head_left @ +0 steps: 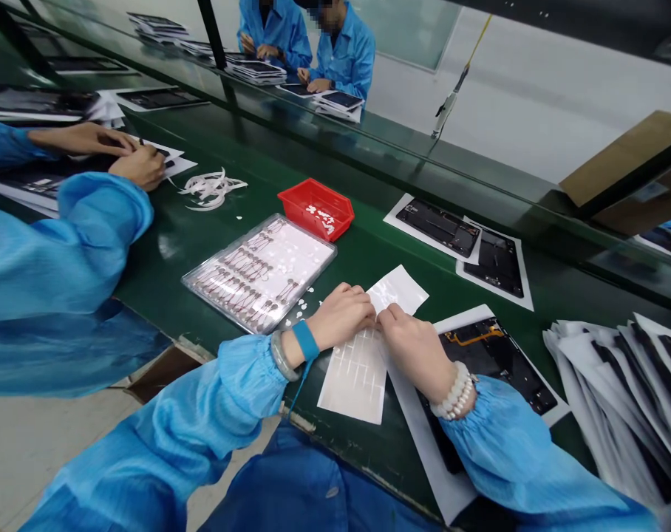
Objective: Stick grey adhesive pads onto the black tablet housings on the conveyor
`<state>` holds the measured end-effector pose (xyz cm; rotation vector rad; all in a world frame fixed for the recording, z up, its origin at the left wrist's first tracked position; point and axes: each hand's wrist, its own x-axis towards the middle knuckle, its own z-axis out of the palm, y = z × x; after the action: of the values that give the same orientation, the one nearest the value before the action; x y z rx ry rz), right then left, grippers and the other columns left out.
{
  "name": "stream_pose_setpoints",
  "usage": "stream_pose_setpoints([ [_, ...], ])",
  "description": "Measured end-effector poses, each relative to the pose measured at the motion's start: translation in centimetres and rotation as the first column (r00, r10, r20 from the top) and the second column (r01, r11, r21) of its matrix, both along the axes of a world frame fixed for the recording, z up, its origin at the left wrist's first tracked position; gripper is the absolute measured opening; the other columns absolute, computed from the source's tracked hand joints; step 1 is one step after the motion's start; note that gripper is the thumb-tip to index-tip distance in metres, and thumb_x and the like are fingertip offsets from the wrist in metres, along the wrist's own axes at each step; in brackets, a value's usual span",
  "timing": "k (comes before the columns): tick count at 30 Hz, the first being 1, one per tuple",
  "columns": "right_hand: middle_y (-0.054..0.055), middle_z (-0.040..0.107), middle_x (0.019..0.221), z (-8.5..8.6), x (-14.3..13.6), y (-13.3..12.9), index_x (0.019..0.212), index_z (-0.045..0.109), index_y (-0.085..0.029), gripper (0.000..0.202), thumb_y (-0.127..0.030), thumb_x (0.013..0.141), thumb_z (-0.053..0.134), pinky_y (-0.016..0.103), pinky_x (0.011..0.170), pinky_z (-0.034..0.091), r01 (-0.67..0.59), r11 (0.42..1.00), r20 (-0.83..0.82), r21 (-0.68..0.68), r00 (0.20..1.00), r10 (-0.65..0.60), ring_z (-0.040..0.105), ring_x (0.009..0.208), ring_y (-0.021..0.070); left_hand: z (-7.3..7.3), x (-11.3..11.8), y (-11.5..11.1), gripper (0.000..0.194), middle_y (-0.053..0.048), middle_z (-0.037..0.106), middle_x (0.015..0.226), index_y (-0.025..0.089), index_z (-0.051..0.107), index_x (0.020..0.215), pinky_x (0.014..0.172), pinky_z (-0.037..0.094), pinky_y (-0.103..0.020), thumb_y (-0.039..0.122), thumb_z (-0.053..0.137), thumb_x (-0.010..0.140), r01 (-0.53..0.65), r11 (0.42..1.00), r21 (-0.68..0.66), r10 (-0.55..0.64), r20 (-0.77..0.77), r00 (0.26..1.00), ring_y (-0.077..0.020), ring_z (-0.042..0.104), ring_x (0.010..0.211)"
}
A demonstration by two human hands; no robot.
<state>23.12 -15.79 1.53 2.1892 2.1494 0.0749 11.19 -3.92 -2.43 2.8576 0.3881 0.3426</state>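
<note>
My left hand [343, 316], with a blue strap at the wrist, and my right hand [410, 343], with a beaded bracelet, meet fingertip to fingertip over a white sticker sheet [355, 380]. Both sets of fingers are pinched; what lies between them is too small to make out. Behind them another piece of white sheet [399, 288] sticks out. Under and beside my right forearm is a black device panel [502, 358] with an orange flex strip, on white paper. Left of my hands lies a clear tray [258, 273] holding rows of small round parts with wires.
A red bin [317, 209] with white bits stands behind the tray. Two panels [438, 225] lie at the back right, and a stack of papered panels [618, 399] at the right. A co-worker's hands [139, 162] work at the left, near white strips [210, 189]. Two people sit opposite.
</note>
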Motion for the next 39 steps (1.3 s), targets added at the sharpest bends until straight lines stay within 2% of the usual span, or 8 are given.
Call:
stream_pose_setpoints([
  [2,0.007,0.063,0.089,0.7,1.1,-1.4,0.087,0.060,-0.018,0.021,-0.020,0.093,0.041,0.026,0.056,0.038,0.073,0.990,-0.174,0.118,0.983,-0.051,0.062,0.079,0.0181,0.0,-0.5,0.4,0.018,-0.002,0.065,0.088,0.017,0.064,0.085,0.076,0.030,-0.031,0.034,0.058,0.090,0.013,1.000,-0.026,-0.013,0.008,1.000,-0.0177,0.055,0.092],
  [4,0.004,0.065,0.085,1.6,3.1,-3.4,0.083,0.061,-0.020,0.020,-0.029,0.091,0.046,0.025,0.062,0.041,0.237,0.961,-0.457,0.144,0.877,-0.148,0.060,0.078,0.0167,0.3,-1.0,0.4,0.025,-0.003,0.065,0.101,0.018,0.061,0.102,0.079,0.032,-0.031,0.039,0.060,0.088,0.010,0.999,-0.047,-0.008,0.042,0.999,-0.0188,0.055,0.098],
  [7,0.001,0.065,0.075,2.0,5.9,-7.0,0.076,0.061,-0.021,0.023,-0.040,0.085,0.052,0.027,0.063,0.044,0.402,0.912,-0.744,-0.084,0.584,-0.326,0.057,0.067,0.0153,1.0,-1.2,-1.2,0.029,-0.006,0.061,0.112,0.018,0.055,0.114,0.083,0.034,-0.033,0.037,0.051,0.093,0.046,0.999,-0.028,-0.042,0.117,0.992,-0.0204,0.053,0.105],
  [9,0.002,0.064,0.074,1.0,6.8,-8.9,0.072,0.061,-0.021,0.025,-0.043,0.081,0.054,0.031,0.069,0.044,0.411,0.890,-0.778,-0.199,0.486,-0.398,0.057,0.072,0.0176,1.4,-0.7,-3.4,0.021,-0.005,0.061,0.109,0.019,0.057,0.109,0.083,0.036,-0.033,0.030,0.045,0.096,0.171,0.985,0.015,-0.172,0.126,0.977,-0.0200,0.053,0.103],
  [13,0.004,0.063,0.081,-2.2,6.3,-10.8,0.067,0.063,-0.023,0.022,-0.040,0.079,0.056,0.040,0.085,0.039,0.458,0.875,-0.763,-0.156,0.506,-0.401,0.052,0.088,0.0225,1.1,0.7,-7.9,0.016,-0.006,0.060,0.105,0.018,0.058,0.103,0.079,0.040,-0.033,0.018,0.044,0.095,0.358,0.924,0.137,-0.371,0.079,0.925,-0.0212,0.053,0.099],
  [17,0.004,0.060,0.082,-3.8,5.2,-10.9,0.066,0.065,-0.024,0.018,-0.036,0.078,0.058,0.043,0.089,0.035,0.515,0.852,-0.747,-0.092,0.531,-0.401,0.047,0.092,0.0241,0.1,1.3,-9.1,0.019,-0.008,0.060,0.103,0.017,0.057,0.104,0.078,0.042,-0.034,0.012,0.043,0.093,0.393,0.904,0.169,-0.402,0.019,0.916,-0.0218,0.054,0.097],
  [33,0.004,0.059,0.083,-3.6,4.9,-10.7,0.066,0.066,-0.024,0.018,-0.032,0.080,0.058,0.041,0.088,0.035,0.526,0.845,-0.693,-0.097,0.574,-0.437,0.047,0.091,0.0229,-0.2,1.1,-8.7,0.020,-0.006,0.059,0.107,0.017,0.056,0.107,0.081,0.043,-0.035,0.011,0.042,0.093,0.385,0.915,0.119,-0.387,-0.010,0.922,-0.0227,0.053,0.100],
  [39,0.004,0.059,0.083,-3.7,5.0,-10.7,0.067,0.066,-0.024,0.019,-0.034,0.081,0.057,0.043,0.087,0.035,0.516,0.852,-0.696,-0.083,0.583,-0.421,0.046,0.090,0.0232,-0.3,1.5,-9.0,0.032,-0.006,0.057,0.101,0.018,0.050,0.118,0.076,0.042,-0.035,0.032,0.058,0.089,0.370,0.920,0.132,-0.370,-0.021,0.929,-0.0225,0.054,0.092],
])
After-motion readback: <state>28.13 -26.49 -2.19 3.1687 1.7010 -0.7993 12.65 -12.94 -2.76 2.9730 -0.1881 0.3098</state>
